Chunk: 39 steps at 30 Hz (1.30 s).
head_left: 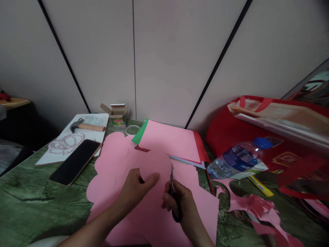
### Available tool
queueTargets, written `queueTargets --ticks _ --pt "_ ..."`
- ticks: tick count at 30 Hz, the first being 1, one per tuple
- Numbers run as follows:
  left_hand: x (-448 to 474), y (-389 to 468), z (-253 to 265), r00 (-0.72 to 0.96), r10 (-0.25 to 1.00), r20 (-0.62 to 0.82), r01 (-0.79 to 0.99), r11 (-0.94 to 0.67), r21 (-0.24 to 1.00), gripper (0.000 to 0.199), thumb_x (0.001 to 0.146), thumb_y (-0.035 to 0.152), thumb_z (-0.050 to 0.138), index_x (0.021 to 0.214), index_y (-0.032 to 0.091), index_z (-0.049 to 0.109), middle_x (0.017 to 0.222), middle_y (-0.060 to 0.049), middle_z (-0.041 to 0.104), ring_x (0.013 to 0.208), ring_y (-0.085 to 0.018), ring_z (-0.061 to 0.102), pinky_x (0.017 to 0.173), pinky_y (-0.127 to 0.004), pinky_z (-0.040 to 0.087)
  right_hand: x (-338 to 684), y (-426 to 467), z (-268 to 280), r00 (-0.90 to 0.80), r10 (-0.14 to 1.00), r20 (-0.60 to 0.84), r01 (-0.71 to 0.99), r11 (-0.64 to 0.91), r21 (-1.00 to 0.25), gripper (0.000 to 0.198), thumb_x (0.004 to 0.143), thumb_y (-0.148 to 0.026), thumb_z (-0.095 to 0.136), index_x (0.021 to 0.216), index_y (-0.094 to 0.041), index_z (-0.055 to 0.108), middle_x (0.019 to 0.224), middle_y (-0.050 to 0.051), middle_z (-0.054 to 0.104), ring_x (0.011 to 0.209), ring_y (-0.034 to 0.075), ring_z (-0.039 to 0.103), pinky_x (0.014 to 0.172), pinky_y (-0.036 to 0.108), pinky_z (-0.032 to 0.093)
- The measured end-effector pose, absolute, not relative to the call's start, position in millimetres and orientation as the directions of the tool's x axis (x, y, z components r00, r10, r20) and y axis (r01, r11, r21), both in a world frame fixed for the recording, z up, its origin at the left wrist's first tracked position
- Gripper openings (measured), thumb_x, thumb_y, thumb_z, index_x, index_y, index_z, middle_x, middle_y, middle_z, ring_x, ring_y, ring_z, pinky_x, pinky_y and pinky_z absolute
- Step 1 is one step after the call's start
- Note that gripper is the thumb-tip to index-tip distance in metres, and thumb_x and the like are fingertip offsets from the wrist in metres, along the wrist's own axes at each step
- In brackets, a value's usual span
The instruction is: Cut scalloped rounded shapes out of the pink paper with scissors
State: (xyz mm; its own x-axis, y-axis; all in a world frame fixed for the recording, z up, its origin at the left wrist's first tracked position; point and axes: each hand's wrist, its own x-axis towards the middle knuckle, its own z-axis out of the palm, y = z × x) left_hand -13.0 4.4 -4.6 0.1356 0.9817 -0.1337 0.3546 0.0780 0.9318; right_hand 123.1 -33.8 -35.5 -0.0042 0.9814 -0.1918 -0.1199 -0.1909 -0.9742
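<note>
My left hand [135, 188] grips a sheet of pink paper [155, 166], thumb on top and fingers curled at its edge. The sheet has a rounded upper outline. Held in my right hand [183, 200] is a pair of scissors [172, 176] with dark handles, the blades pointing away from me at the right side of that sheet. Beneath both hands lie more pink pieces [109, 161], several with scalloped edges on the left. Pink blends into pink, so some borders between sheets cannot be made out.
Behind lies a stack of coloured paper [168, 140]. On the left are a phone [77, 163], a hammer [89, 127], bead strings [66, 143] and a small box [118, 118]. A water bottle [239, 156], red bag [223, 130], yellow cutter [261, 186] and pink scraps [264, 212] occupy the right.
</note>
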Motion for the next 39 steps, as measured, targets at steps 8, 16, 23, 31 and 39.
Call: queueTargets --ticks 8,16,23,31,39 --pt "-12.1 6.0 -5.4 0.103 0.987 -0.126 0.358 0.081 0.930 0.041 0.069 0.037 0.053 0.042 0.019 0.029 0.042 0.007 0.022 0.039 -0.006 0.023 0.037 -0.022 0.017 123.8 -33.3 -40.2 -0.012 0.984 -0.175 -0.111 -0.176 -0.978 0.011 0.065 -0.015 0.056 0.062 -0.016 0.046 0.048 -0.008 0.047 0.040 0.007 0.046 0.039 0.017 0.032" --pt "-11.8 4.4 -6.1 0.069 0.996 -0.047 0.325 0.022 0.945 0.039 0.071 0.036 0.052 0.045 0.019 0.028 0.045 0.007 0.023 0.041 -0.006 0.023 0.038 -0.021 0.017 124.6 -34.9 -38.4 -0.036 0.984 -0.175 -0.119 -0.178 -0.977 0.011 0.066 -0.017 0.057 0.063 -0.016 0.046 0.047 -0.008 0.046 0.039 0.006 0.045 0.039 0.017 0.032" --pt "-12.9 4.4 -9.0 0.060 0.998 -0.021 0.366 -0.002 0.931 0.040 0.071 0.036 0.052 0.045 0.019 0.028 0.044 0.007 0.025 0.041 -0.006 0.024 0.037 -0.020 0.018 123.7 -35.5 -37.9 -0.032 0.983 -0.181 -0.138 -0.184 -0.973 0.012 0.066 -0.020 0.059 0.062 -0.016 0.047 0.047 -0.007 0.046 0.039 0.007 0.046 0.038 0.017 0.033" --pt "-16.7 7.6 -8.4 0.122 0.992 -0.027 0.383 -0.022 0.924 0.041 0.070 0.036 0.054 0.044 0.019 0.028 0.043 0.008 0.023 0.041 -0.006 0.022 0.037 -0.020 0.016 125.6 -32.9 -39.3 -0.022 0.982 -0.185 -0.121 -0.187 -0.975 0.013 0.064 -0.020 0.060 0.065 -0.016 0.048 0.047 -0.007 0.049 0.041 0.008 0.047 0.039 0.018 0.036" --pt "-13.0 5.2 -5.2 0.124 0.988 -0.094 0.319 0.050 0.947 0.040 0.072 0.036 0.051 0.042 0.018 0.034 0.038 0.007 0.030 0.036 -0.006 0.028 0.036 -0.020 0.019 123.9 -32.1 -38.7 0.058 0.984 -0.168 -0.184 -0.155 -0.971 0.020 0.066 -0.028 0.062 0.058 -0.018 0.047 0.043 -0.008 0.043 0.037 0.009 0.043 0.038 0.021 0.035"
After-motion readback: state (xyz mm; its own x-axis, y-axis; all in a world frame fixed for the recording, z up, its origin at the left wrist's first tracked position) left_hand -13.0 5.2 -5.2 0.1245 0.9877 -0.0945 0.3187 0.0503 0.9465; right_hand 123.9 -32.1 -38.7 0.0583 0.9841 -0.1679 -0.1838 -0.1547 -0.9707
